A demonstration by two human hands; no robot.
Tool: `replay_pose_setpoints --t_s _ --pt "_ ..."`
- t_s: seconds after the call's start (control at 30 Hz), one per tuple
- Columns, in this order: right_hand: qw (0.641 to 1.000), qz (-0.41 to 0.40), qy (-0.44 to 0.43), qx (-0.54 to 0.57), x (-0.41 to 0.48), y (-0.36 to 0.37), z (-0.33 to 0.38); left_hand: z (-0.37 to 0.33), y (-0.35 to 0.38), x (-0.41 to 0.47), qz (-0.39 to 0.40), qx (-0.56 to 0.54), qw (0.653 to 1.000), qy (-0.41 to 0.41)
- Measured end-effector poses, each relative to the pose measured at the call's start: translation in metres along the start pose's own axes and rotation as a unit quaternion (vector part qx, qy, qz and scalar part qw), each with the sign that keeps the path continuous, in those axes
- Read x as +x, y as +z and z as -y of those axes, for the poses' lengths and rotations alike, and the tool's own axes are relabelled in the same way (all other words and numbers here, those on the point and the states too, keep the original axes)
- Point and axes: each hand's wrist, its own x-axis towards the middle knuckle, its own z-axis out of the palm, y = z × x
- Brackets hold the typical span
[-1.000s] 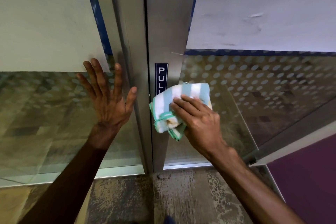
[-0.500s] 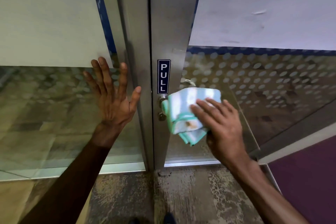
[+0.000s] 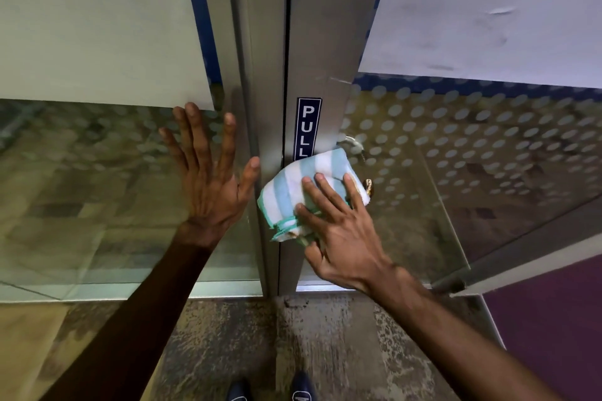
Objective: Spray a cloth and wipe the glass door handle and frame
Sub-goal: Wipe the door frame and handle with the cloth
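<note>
A folded blue-and-white striped cloth (image 3: 304, 187) with a green edge is pressed against the metal door frame (image 3: 321, 52) just below the blue PULL sign (image 3: 308, 128). My right hand (image 3: 338, 231) lies flat on the cloth with fingers spread, holding it against the frame. The cloth covers most of the door handle; only a silver piece of the handle (image 3: 353, 143) shows on the far side of the glass. My left hand (image 3: 211, 172) rests flat and open on the left glass panel (image 3: 81, 189), thumb touching the frame's edge.
The right glass door (image 3: 488, 156) carries a pattern of frosted dots and stands slightly ajar. White frosted film covers the upper panes. A worn mottled floor (image 3: 325, 352) lies below, with purple carpet (image 3: 553, 335) at the right and my shoes (image 3: 270, 391) at the bottom edge.
My right hand has slid the cloth to the left, from the handle onto the frame under the PULL sign. My left hand has stayed on the glass.
</note>
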Motion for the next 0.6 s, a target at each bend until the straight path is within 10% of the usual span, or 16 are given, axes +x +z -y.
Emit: replay_pose_setpoints --t_s 0.27,0.6 --pt "0.977 -0.064 0.203 -0.025 0.046 0.005 0.039 0.001 0.003 -0.003 0.001 0.004 1.0 -0.007" --pt "0.978 -0.007 0.192 -0.079 0.028 0.01 0.04 0.001 0.01 -0.006 -0.007 0.012 1.0 -0.014"
